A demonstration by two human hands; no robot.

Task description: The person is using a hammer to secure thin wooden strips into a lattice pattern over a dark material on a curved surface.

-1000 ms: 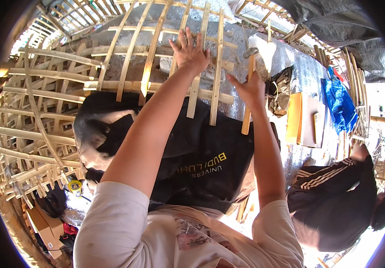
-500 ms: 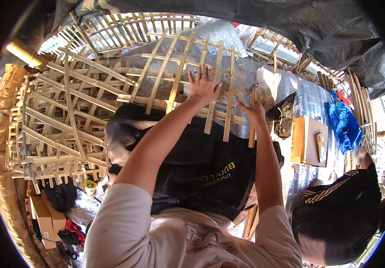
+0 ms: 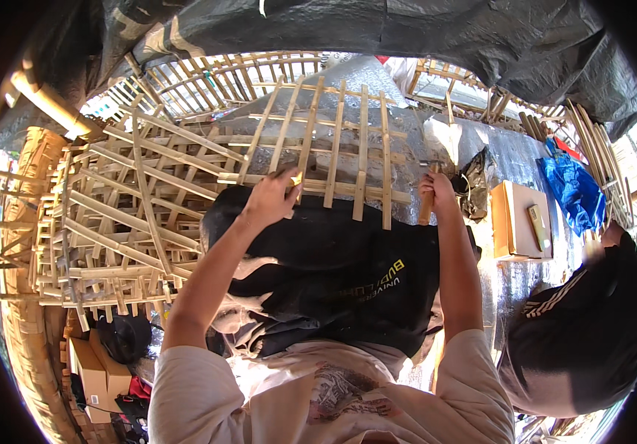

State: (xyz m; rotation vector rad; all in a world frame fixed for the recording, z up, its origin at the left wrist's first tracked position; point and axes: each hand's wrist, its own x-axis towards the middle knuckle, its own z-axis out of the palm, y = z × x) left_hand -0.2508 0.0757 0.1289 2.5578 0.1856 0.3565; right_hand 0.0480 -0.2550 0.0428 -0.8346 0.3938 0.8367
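Note:
A lattice panel of pale bamboo slats (image 3: 361, 148) lies in front of me, its near ends over a dark cloth (image 3: 318, 251) on my lap. At the panel's near left edge, my left hand (image 3: 267, 201) is closed around a slat's lower end, fingers and thumb on either side. To the right of the panel, my right hand (image 3: 439, 189) grips a hammer (image 3: 426, 211) with a wooden handle and a small metal head. The hammer is apart from the slats.
Several finished-looking lattices (image 3: 119, 214) are stacked at left beside a thick bamboo post (image 3: 34, 296). At right are a cardboard box (image 3: 511, 222) with a tool on it, a black plastic bag (image 3: 474, 185) and a blue bag (image 3: 574, 189). A person in black (image 3: 585, 333) sits close by.
My left hand has drawn back from flat on the middle of the panel to its near left edge, and its fingers have closed. My right hand has shifted slightly, still with the hammer.

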